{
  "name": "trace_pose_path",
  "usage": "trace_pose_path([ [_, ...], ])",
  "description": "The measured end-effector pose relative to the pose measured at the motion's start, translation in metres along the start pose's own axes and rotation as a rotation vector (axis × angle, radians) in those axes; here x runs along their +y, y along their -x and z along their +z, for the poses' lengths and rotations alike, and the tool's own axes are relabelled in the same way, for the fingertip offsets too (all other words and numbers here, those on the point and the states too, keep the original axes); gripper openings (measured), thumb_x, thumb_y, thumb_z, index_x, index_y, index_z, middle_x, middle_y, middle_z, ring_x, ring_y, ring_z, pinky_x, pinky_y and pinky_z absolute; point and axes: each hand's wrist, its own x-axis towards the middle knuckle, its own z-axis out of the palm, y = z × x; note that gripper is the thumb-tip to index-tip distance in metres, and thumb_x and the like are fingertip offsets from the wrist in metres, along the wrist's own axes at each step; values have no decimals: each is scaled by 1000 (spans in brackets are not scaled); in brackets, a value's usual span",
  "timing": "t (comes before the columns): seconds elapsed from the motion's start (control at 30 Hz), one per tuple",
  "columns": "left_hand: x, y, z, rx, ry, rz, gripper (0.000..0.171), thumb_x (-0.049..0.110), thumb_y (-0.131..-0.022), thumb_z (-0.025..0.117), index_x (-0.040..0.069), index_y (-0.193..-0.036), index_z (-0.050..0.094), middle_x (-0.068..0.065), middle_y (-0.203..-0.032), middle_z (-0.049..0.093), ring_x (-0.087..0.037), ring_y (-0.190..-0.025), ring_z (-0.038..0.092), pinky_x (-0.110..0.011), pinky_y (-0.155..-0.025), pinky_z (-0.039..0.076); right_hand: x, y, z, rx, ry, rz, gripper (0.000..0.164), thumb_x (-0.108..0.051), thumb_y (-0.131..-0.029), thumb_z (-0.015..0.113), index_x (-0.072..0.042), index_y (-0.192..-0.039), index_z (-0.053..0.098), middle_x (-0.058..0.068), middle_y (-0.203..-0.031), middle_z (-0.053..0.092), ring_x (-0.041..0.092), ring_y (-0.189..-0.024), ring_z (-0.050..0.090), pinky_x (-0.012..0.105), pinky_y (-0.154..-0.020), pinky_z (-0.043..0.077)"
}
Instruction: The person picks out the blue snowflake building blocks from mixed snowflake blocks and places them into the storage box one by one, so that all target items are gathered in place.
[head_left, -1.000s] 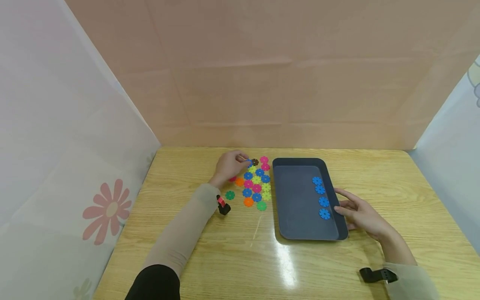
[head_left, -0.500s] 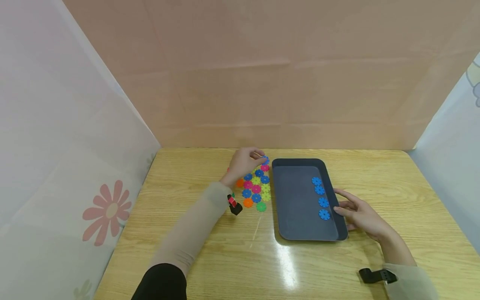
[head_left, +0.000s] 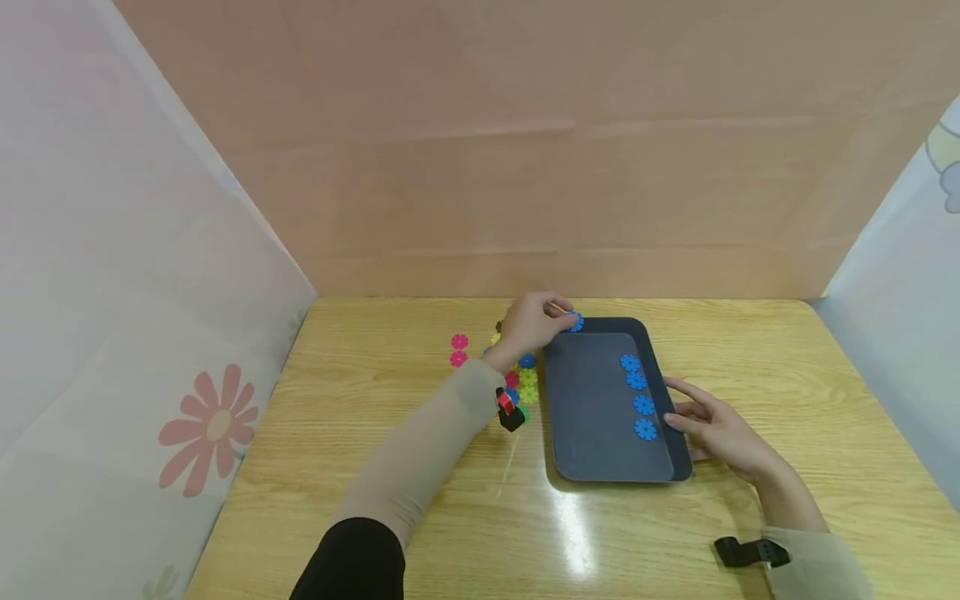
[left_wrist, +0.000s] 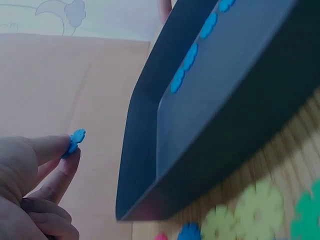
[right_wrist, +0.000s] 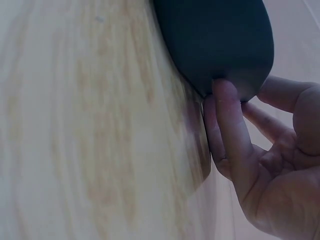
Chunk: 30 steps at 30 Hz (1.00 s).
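My left hand [head_left: 531, 323] pinches a blue flower-shaped plastic disc [head_left: 576, 321] between thumb and fingertips. It is at the far left corner of a dark grey tray [head_left: 592, 400], and the disc overlaps the far rim in the head view. The left wrist view shows the pinched blue disc [left_wrist: 75, 142] off to the side of the tray wall [left_wrist: 200, 155]. My right hand [head_left: 723, 429] holds the tray's right edge, thumb at the rim and fingers against the outer wall [right_wrist: 220, 50]. Several blue discs [head_left: 636, 381] lie in a column along the tray's right side.
Left of the tray, loose notched discs lie on the wooden table [head_left: 360, 400], among them yellow discs [head_left: 528, 385] and pink discs [head_left: 459, 342]. My left forearm partly covers them. A tan backdrop [head_left: 480, 167] rises behind the table, with pale side walls at left and right.
My left hand has carried the blue disc rightward from the far end of the loose discs to the tray's far rim. My right hand stays at the tray's right edge.
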Motion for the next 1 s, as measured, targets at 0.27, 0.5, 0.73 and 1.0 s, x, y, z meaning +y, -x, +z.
trace_pose_path([
  [0.27,10,-4,28,-5,36,-9,18,34,-94,79,21,-107,77,9,-93,74,-3,-80,66,-25,-67,52,0,1,3,9,-3,11,71,-18,-108,60,-13,-166,21,35,-131,52,37,-98,72,54,-71,61],
  [0.5,14,-6,52,-15,48,-53,18,37,-93,80,23,-105,76,16,-86,69,-2,-75,63,-25,-65,52,1,1,3,-2,-10,16,71,-19,-108,59,-13,-166,20,35,-130,53,38,-98,72,54,-72,61],
  [0.73,19,-8,74,-16,-10,-95,14,38,-92,81,26,-98,76,19,-80,68,1,-70,61,-24,-68,48,1,3,3,-4,-17,18,71,-20,-108,59,-11,-166,19,35,-130,54,40,-98,72,55,-72,61],
  [1.0,20,-14,98,28,-117,-156,12,41,-90,82,31,-89,74,21,-75,65,0,-67,57,-27,-67,45,3,4,3,4,-17,13,71,-19,-108,59,-11,-166,20,35,-128,54,38,-99,72,55,-73,61],
])
